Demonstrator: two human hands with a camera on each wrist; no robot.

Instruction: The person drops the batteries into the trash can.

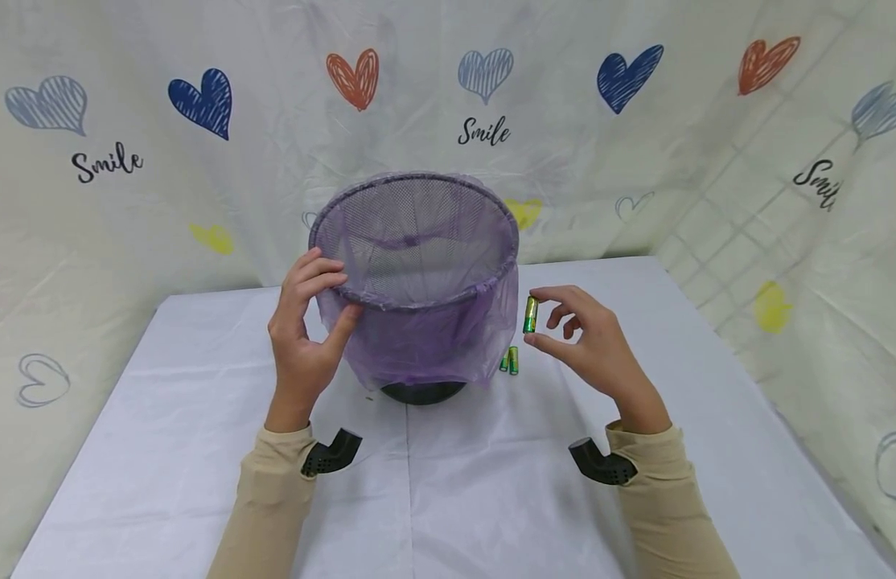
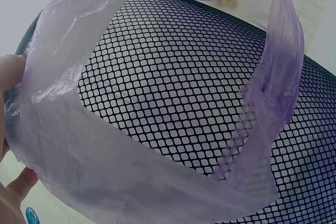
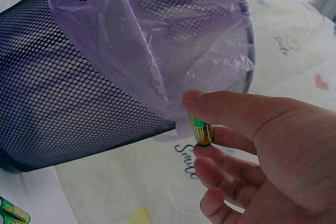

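A round mesh wastebasket [image 1: 419, 394] stands on the table, lined with a thin purple plastic bag [image 1: 419, 346] folded over its rim. My left hand [image 1: 303, 330] grips the left side of the rim through the bag, thumb outside and fingers over the edge. To the right of the basket, my right hand [image 1: 593, 342] pinches a small green and gold battery [image 1: 531, 314] by its ends between thumb and forefinger. Below it, two similar batteries [image 1: 513, 360] are by the basket's right side, one partly hidden by the bag. The right wrist view shows the held battery [image 3: 201, 130] near the bag.
A white cloth [image 1: 491, 498] covers the table. Behind and around it hangs a pale curtain [image 1: 274, 161] printed with hearts and the word Smile. A tiny dark speck [image 1: 369, 397] lies left of the basket's base.
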